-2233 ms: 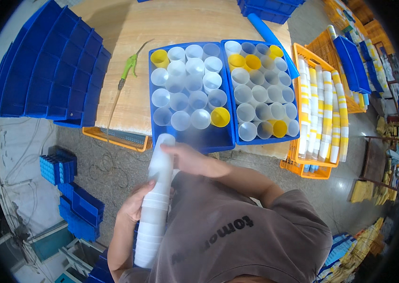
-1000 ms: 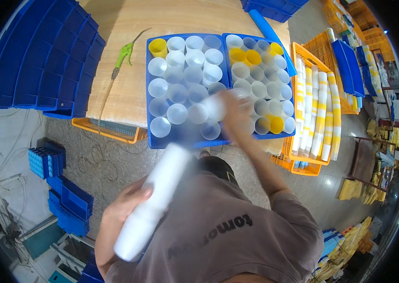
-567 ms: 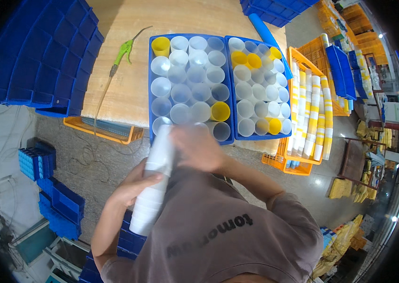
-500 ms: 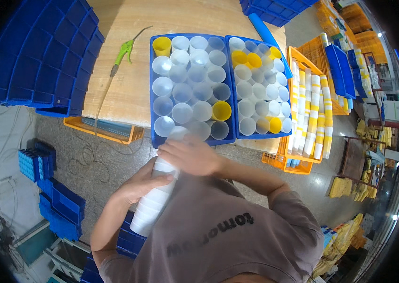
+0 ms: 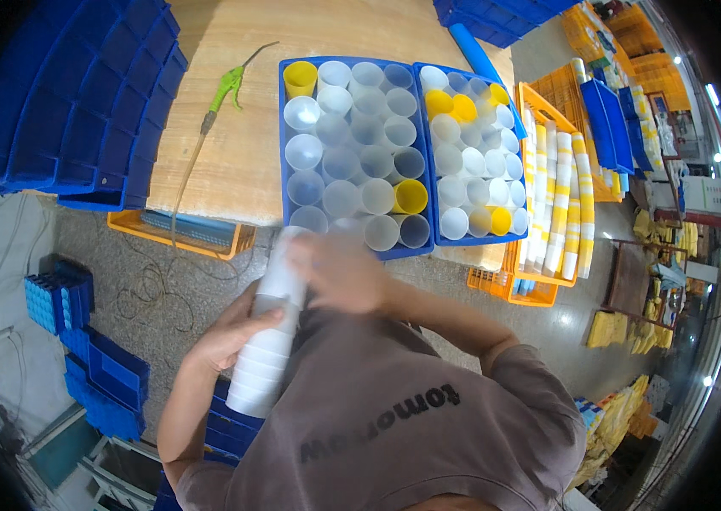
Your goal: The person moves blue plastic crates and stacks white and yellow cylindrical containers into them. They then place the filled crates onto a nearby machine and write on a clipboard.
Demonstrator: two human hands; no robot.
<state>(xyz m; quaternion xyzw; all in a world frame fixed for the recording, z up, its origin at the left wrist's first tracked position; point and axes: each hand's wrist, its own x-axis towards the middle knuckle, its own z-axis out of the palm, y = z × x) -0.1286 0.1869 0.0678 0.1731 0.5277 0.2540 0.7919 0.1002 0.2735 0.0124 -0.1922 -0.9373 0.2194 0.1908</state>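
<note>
A long nested stack of white plastic cups [image 5: 258, 375] slants up from my lap toward the table edge. My left hand [image 5: 228, 328] is wrapped round its middle, thumb across the front. Smeared by motion, my right hand [image 5: 343, 272] is at the stack's upper end, its fingers too blurred to read. Just beyond are two blue trays side by side: the left tray [image 5: 284, 192] and the right tray [image 5: 435, 230]. Both are filled with rows of upright white, translucent cups and a few yellow cups [image 5: 411, 197]. My right hand and the stack hide part of the left tray's front row.
A green air blow gun [image 5: 226, 88] with a hose lies on the wooden table [image 5: 241, 162]. Blue crates [image 5: 62, 102] stand at the left. On the right, an orange crate [image 5: 539, 294] holds white and yellow cup stacks [image 5: 563, 204]. More blue bins [image 5: 113, 370] sit on the floor.
My right hand and the top of the cup stack have shifted left and slightly toward me. The left hand keeps its hold. The whole view has moved a little.
</note>
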